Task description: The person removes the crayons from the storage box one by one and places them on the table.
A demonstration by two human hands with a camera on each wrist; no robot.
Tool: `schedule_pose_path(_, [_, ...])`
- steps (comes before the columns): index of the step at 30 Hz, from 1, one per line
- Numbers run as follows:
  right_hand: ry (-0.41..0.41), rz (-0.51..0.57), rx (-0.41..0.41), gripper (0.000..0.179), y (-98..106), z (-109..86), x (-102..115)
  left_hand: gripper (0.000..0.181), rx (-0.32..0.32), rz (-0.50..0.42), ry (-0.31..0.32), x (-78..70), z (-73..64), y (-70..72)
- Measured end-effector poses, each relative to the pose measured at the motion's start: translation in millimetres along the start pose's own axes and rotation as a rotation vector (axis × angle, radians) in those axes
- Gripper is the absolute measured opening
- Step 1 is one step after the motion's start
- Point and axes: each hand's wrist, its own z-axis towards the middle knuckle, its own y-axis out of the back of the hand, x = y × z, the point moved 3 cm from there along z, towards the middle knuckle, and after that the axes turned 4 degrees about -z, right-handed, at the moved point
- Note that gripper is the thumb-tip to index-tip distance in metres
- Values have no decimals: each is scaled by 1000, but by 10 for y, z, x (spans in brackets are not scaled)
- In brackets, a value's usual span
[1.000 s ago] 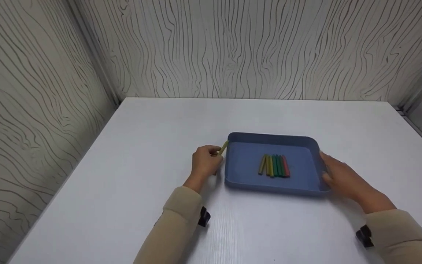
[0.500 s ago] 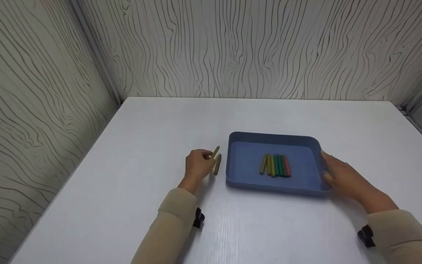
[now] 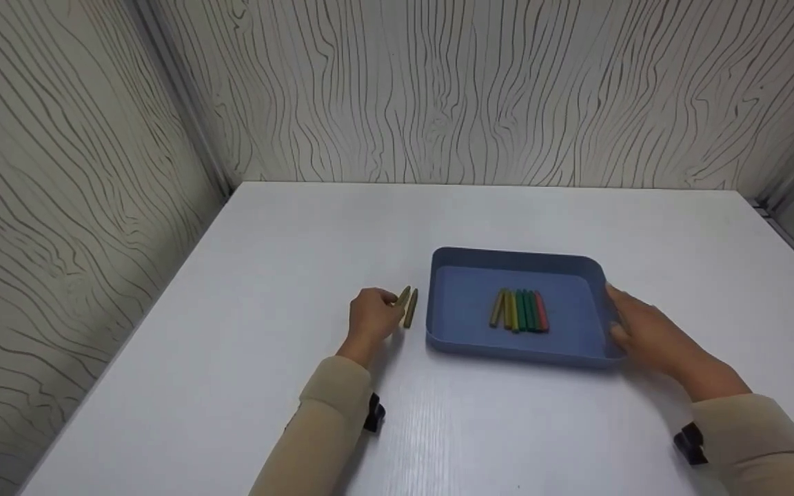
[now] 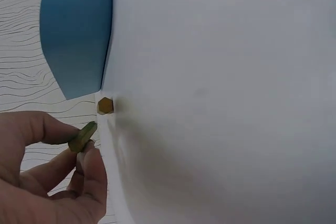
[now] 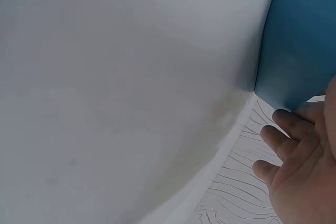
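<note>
Between thumb and fingers my left hand [image 3: 374, 317] pinches an olive crayon [image 4: 83, 137], tilted with its tip pointing away. A second olive crayon [image 3: 411, 308] lies on the table just right of it, beside the tray's left wall. The blue tray [image 3: 459, 310] holds a row of crayons: olive and yellow ones [image 3: 507, 310], green ones [image 3: 526, 311] and a red one [image 3: 542, 312]. My right hand [image 3: 655, 341] holds the tray's right wall, the thumb lapping over the rim. In the right wrist view its other fingers [image 5: 278, 141] are loosely bent outside the wall; the thumb tip is out of sight there.
The white table [image 3: 300, 234] extends around the tray on all sides. Panels with a wood-grain pattern [image 3: 438, 89] stand behind it and at both sides. A black wrist mount [image 3: 374, 413] is on the left sleeve, another [image 3: 690, 444] on the right.
My left hand has moved left and slightly nearer, away from the tray's left wall, lowering its crayon next to the one on the table. The right hand and tray have stayed put.
</note>
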Motion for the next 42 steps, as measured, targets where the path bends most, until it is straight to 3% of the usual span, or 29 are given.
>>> schedule_pose_path(8, [-2,-4,-1,64,3,-9,7,21,21,9,-11,16,-15,-14])
schedule_pose_path(23, [6,-14,6,63,20,-21,21,34,51,67,49,19,-11,-10])
schedule_pose_path(35, [5,-2,5,64,5,-19,6,57,60,89,-13,-20,4,35])
schedule_pose_path(42, [17,-6,-5,64,-1,-17,4,70,56,219,-56,-67,-11,82])
